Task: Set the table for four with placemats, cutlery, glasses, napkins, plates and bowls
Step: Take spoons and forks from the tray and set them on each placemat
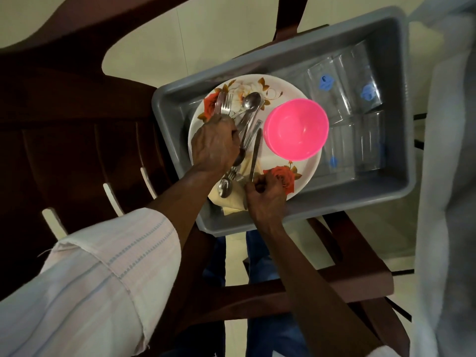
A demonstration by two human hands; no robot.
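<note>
A grey plastic tub (401, 119) sits on a wooden chair. Inside lies a white plate with red roses (304, 173), bearing a pink bowl (297, 128) and loose cutlery: a spoon (251, 103), a second spoon (225, 186) and others. My left hand (213, 145) grips a fork and a knife (222, 103) whose ends stick up past my fist. My right hand (265, 197) pinches the handle of a table knife (256, 153) at the plate's near edge. A cream napkin (231, 200) lies under the cutlery. Several clear glasses (342, 88) lie in the tub's right half.
The tub rests on the seat of a dark wooden chair (360, 274). A dark wooden table or chair back (64, 112) fills the left side. A grey curtain (445, 176) hangs at the right. Pale floor tiles (206, 34) show beyond the tub.
</note>
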